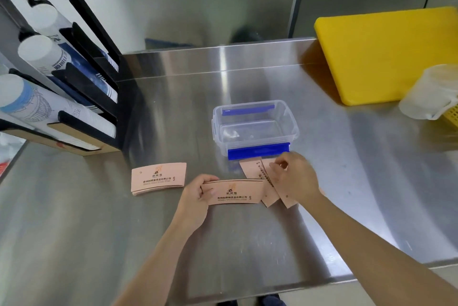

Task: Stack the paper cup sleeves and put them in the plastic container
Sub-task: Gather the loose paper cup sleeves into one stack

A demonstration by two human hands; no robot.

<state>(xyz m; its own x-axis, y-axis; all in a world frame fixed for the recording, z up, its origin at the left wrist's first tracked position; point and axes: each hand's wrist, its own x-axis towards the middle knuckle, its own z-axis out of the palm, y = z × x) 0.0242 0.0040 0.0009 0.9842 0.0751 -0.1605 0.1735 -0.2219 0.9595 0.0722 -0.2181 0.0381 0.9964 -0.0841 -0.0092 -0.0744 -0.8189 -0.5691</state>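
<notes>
A clear plastic container (pixel 292 127) with blue clips stands open and empty in the middle of the steel counter. My left hand (pixel 195 196) grips the left end of a thin stack of pink paper cup sleeves (pixel 235 194) just in front of the container. To its right, my right hand (pixel 295 176) rests on several loose sleeves (pixel 255 169) that lie fanned on the counter, its fingers pinching the edge of one. Another small stack of sleeves (pixel 158 178) lies flat to the left, untouched.
A black rack of paper cups (pixel 81 82) stands at the left. A yellow cutting board (pixel 386 55) leans at the back right, with a translucent jug (pixel 431 92) and a yellow basket (pixel 452 117) beside it. The counter's front edge (pixel 272 288) is near me.
</notes>
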